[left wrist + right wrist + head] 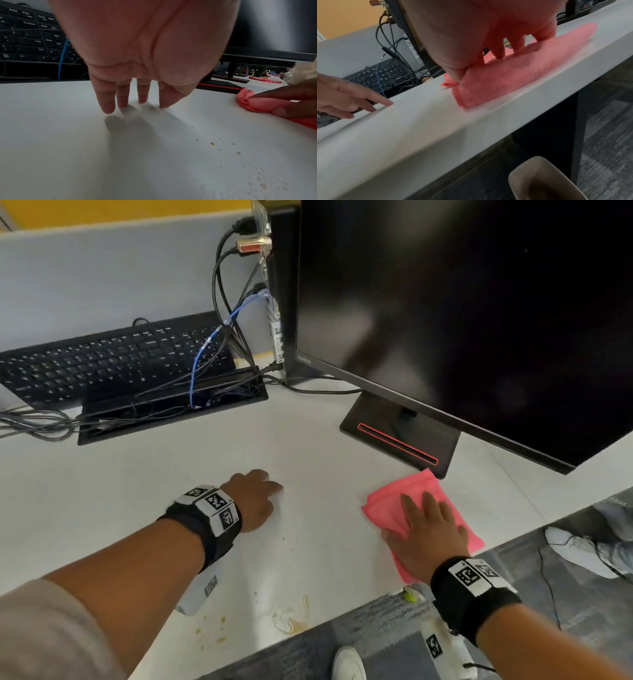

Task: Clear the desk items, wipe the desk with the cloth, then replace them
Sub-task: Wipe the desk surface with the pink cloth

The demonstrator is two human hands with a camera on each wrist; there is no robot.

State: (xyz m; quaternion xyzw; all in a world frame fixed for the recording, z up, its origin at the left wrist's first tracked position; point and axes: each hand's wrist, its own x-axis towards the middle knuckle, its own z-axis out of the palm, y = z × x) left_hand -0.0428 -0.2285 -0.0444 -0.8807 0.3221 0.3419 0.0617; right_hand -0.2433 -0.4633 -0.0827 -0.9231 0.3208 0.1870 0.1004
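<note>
Head view: folded fuzzy pink cloth (390, 508)

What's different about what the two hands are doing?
The right hand lies flat on the pink cloth, pressing it to the desk; the left hand touches bare desk with nothing under it. The right hand is near the desk's front edge by the monitor base; the left hand is nearer the middle. Both have fairly straight fingers and wear black wrist bands.

Head view looks down; both wrist views skim low, sharing the desk (308, 440).
</note>
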